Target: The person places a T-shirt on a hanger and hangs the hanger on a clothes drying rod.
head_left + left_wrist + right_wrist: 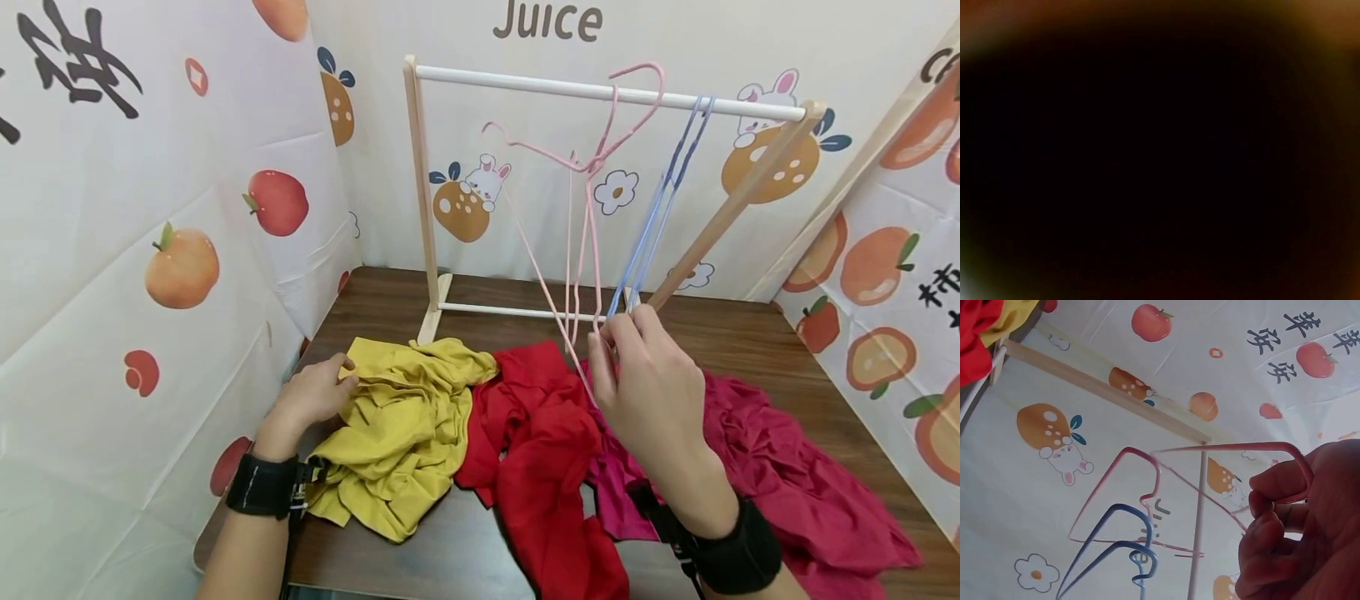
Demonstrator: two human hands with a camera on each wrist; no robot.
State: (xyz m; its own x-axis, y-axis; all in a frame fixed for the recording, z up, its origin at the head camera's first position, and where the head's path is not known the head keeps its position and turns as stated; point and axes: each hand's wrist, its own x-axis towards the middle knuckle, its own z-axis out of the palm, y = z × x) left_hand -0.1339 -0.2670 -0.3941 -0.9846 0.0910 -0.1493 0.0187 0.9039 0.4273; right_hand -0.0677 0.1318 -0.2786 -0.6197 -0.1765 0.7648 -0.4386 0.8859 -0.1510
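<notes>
Plainly, the largest thing we see is the white backdrop [225,150], printed with fruit and rabbits, sweeping from nine o'clock round to three. Below it we have the brown table [450,550], reaching down to six o'clock, with a wooden rack [517,82] standing at its twelve o'clock edge. Crumpled on the tabletop lie magenta cloth [780,475] at four o'clock, red cloth [540,450] at five and yellow cloth [405,425] at seven, each touching its neighbour.

We find the held pink hanger [1229,447] around one o'clock; another pink hanger [1127,449] and some blue hangers [1125,505] are up by the rack, the blue ones at two.

At four o'clock the right hand [645,387] has its fingers curled round the held hanger's wire, clamped on it. At eight o'clock the left hand [318,390] touches the yellow cloth's edge, thumb and forefinger close together; we cannot tell whether they pinch the fabric, and the left wrist view is too dark. Smallest are the black wristbands [258,487], one per wrist.
</notes>
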